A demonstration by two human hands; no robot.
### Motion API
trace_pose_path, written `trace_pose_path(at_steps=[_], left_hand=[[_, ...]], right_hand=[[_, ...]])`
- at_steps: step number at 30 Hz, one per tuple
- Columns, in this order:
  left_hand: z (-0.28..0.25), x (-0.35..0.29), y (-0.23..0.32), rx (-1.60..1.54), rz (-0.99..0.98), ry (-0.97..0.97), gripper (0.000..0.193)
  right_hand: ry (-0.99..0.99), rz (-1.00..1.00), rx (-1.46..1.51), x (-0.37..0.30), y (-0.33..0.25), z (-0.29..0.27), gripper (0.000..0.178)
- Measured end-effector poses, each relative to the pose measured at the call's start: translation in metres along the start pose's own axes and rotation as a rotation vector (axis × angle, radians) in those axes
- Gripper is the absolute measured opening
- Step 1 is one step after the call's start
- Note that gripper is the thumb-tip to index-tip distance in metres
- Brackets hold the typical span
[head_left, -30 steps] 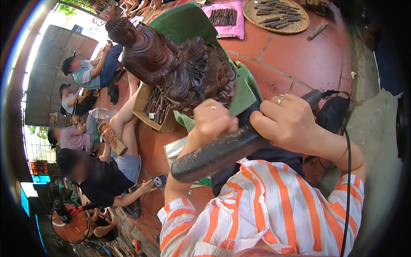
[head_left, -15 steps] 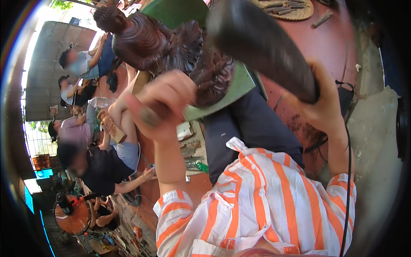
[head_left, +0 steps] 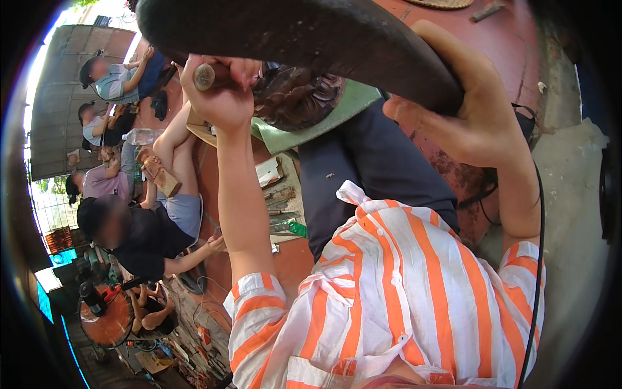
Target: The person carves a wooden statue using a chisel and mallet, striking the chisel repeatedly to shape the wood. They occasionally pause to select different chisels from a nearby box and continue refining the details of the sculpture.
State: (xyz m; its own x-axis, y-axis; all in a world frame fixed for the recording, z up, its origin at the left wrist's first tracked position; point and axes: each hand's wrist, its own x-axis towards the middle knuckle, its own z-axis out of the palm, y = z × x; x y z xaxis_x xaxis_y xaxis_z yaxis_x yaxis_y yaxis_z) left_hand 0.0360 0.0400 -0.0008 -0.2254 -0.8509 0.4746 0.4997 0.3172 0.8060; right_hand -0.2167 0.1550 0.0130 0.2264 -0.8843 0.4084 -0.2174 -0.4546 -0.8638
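A dark wooden mallet (head_left: 304,39) stretches across the top of the view, close to the camera. Its narrower right end is wrapped by my right hand (head_left: 476,113). My left hand (head_left: 223,100) is closed around a wooden-handled chisel (head_left: 204,76), whose round butt points up at me while its blade is hidden. Beyond that hand, a dark brown carved wooden statue (head_left: 301,97) rests on a green surface (head_left: 324,120) just past my knees. The mallet covers most of the statue. Whether the mallet touches the chisel I cannot tell.
At left, a person in a dark shirt (head_left: 149,236) sits near a small wooden carving (head_left: 162,175); several others sit farther back. A fan (head_left: 103,314) stands lower left. A black cable (head_left: 536,272) runs past my right arm. A woven tray (head_left: 444,3) shows at the top edge.
The mallet has swung left and now hides most of the statue. My left hand, with the chisel, has moved left and up. The view has shifted slightly.
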Motion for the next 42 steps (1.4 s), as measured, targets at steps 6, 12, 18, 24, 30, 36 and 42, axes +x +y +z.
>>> trace_pose_path(at_steps=[6,12,18,24,30,36,42], left_hand=[[-0.025,0.002,-0.023,0.02,0.169,0.107,0.038],[-0.021,0.003,-0.024,0.452,0.261,0.159,0.039],[0.004,0.011,-0.018,0.128,0.073,0.224,0.048],[0.006,0.017,-0.017,0.228,0.103,0.149,0.041],[0.015,0.027,-0.017,0.163,0.021,0.264,0.045],[0.035,0.027,-0.024,0.162,0.115,0.416,0.045],[0.065,0.034,0.002,-0.069,0.153,0.645,0.033]], right_hand=[[0.212,-0.281,-0.335,0.022,-0.005,0.016,0.037],[-0.009,-0.42,-0.89,0.058,-0.024,0.006,0.026],[0.044,-0.47,-0.971,0.067,-0.03,0.006,0.018],[0.079,-0.421,-0.901,0.074,-0.027,0.006,0.018],[0.025,-0.33,-0.86,0.082,-0.019,0.001,0.021],[0.065,-0.394,-0.774,0.072,-0.018,0.0,0.026],[0.025,-0.225,-0.735,0.065,-0.026,-0.006,0.029]])
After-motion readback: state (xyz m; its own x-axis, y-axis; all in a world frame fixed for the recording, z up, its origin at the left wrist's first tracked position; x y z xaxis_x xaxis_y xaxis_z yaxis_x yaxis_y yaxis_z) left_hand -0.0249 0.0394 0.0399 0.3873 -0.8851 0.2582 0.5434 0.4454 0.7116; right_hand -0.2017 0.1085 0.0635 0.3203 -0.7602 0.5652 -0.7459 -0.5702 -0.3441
